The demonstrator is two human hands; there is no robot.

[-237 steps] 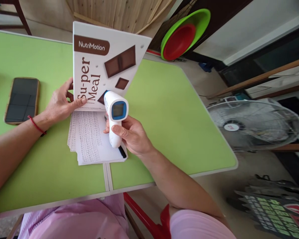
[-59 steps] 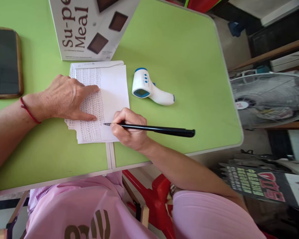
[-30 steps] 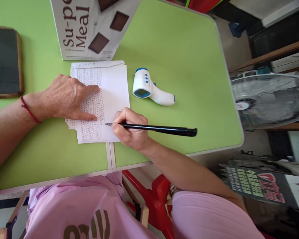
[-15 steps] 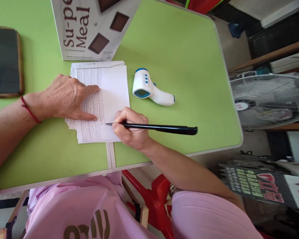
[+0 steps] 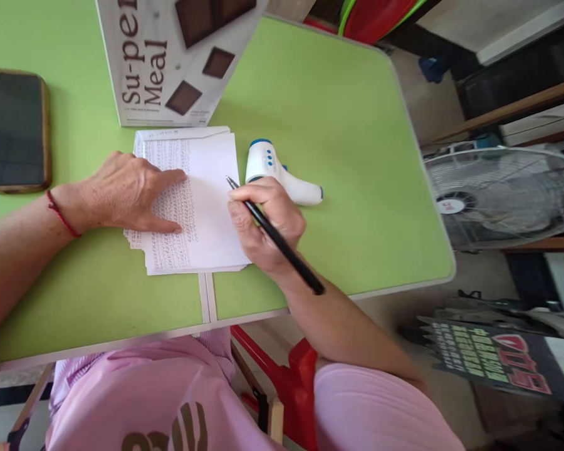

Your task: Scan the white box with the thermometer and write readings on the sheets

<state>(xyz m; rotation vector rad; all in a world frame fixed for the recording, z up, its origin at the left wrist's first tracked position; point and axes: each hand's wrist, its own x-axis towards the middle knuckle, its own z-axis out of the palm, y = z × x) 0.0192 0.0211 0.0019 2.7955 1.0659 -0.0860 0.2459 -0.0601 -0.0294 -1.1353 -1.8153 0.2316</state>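
Sheets of paper (image 5: 211, 219) lie in a stack on the green table, their left part covered with rows of small handwriting. My left hand (image 5: 131, 193) rests on the written side, open, thumb and forefinger spread apart on the page. A black pen (image 5: 277, 241) is pinched in my right hand (image 5: 267, 222), its tip over the blank right part of the top sheet, pointing up and left. Whether the tip touches the paper I cannot tell. Just behind my right hand lies a white and blue infrared thermometer (image 5: 263, 161), its lower part hidden by my fingers.
A white "Su-per Meal" box (image 5: 160, 75) stands behind the papers. At the far left lies a phone (image 5: 12, 128) in a wooden-edged case. Off the right edge of the green table (image 5: 357, 156) are a fan (image 5: 502, 194) and a printed sign (image 5: 489, 357).
My right hand has lifted the pen from the edge of the writing and moved right and up, tilting the pen. My left hand stays on the page. The view has shifted slightly.
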